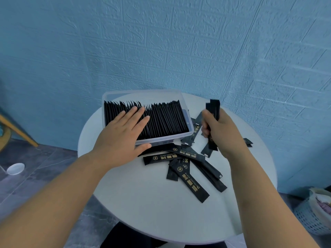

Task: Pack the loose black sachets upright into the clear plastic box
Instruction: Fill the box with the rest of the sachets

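Bare forearms (53,194); dark clothing (129,236) below.

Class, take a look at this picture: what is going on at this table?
A person is packing black sachets into a clear box on a round white table. The left hand lies flat on the packed sachets, which stand in a row in the box. The right hand grips a small bunch upright beside the box. Loose sachets still lie scattered on the table in front of the box and to its right. The box looks nearly full.
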The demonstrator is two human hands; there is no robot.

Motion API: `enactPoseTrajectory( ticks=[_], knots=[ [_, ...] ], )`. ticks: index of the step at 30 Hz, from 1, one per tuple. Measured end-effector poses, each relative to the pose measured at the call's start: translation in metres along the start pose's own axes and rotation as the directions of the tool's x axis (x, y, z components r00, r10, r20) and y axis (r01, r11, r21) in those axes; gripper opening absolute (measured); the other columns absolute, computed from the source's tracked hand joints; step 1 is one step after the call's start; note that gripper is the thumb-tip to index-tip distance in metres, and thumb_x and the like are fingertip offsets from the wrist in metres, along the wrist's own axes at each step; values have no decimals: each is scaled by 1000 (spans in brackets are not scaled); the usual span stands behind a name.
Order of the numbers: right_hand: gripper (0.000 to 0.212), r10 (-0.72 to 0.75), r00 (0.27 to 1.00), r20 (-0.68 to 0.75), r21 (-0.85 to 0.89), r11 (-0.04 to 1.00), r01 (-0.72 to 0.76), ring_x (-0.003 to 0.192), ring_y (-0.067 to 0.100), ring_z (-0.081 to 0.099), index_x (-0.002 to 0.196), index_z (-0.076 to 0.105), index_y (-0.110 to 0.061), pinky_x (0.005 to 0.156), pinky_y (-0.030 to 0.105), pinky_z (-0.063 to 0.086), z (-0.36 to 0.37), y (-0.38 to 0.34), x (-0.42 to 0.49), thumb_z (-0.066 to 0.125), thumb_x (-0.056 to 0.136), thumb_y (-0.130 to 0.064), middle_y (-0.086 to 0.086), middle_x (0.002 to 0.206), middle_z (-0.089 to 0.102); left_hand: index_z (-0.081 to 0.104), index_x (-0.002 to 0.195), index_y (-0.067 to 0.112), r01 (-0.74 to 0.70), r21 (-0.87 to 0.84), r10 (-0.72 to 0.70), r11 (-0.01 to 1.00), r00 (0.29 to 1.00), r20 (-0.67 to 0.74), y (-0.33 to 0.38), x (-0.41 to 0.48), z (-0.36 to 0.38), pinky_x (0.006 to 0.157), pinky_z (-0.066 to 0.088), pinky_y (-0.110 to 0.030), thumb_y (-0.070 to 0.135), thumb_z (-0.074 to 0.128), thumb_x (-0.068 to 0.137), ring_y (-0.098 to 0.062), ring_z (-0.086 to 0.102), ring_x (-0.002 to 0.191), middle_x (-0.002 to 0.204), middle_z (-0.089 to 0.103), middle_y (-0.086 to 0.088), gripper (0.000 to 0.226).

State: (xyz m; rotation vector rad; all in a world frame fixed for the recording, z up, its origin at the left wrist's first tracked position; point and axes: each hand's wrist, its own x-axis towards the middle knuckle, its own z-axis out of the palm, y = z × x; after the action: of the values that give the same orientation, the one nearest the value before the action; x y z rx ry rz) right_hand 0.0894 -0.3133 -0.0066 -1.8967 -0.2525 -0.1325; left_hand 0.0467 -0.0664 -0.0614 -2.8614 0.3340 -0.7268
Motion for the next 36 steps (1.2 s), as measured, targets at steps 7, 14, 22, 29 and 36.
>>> enactPoseTrajectory(
  ticks=[7, 14, 22, 29, 36],
  knots=[
    [7, 18, 982, 189, 303, 950, -76, 56, 10, 47, 102, 50, -15, 55, 22, 44, 73, -39, 35, 45, 98, -16, -1, 68, 51, 50, 134, 7, 13, 19, -14, 1000, 1000, 25, 0, 2, 0, 108, 18, -38, 58, 32, 85, -32, 43, 130, 142, 44, -16, 73],
    [33, -51, 971, 232, -311, 942, 123, 89, 17, 54, 121, 50, -6, 74, 25, 40, 99, -25, 37, 55, 90, -16, 4, 99, 58, 52, 131, 5, 7, -11, -7, 1000, 1000, 14, 0, 2, 0, 107, 20, -40, 58, 34, 84, -33, 44, 129, 141, 45, -17, 74],
    [17, -72, 948, 310, -395, 897, 198, 71, 10, 50, 100, 66, -10, 64, 22, 40, 88, -23, 28, 62, 85, -17, -7, 71, 51, 52, 131, 5, 2, -12, -2, 1000, 1000, -3, 0, 2, 0, 106, 21, -40, 58, 34, 83, -35, 46, 128, 140, 47, -18, 74],
    [20, -47, 936, 350, -243, 960, 139, 60, 12, 57, 92, 65, 0, 69, 33, 52, 89, -23, 24, 56, 91, -18, 6, 72, 59, 52, 131, 5, 9, -7, -9, 1000, 1000, -8, 0, 2, 0, 106, 21, -39, 58, 34, 82, -34, 47, 127, 139, 48, -17, 75],
    [9, 23, 934, 355, -111, 994, 18, 59, 8, 58, 92, 61, -10, 57, 20, 55, 87, -20, 24, 66, 85, -12, -1, 72, 59, 48, 135, 6, -8, -21, 7, 1000, 1000, -26, 0, 1, 1, 106, 22, -41, 58, 35, 82, -34, 46, 128, 140, 47, -15, 75]
  ],
)
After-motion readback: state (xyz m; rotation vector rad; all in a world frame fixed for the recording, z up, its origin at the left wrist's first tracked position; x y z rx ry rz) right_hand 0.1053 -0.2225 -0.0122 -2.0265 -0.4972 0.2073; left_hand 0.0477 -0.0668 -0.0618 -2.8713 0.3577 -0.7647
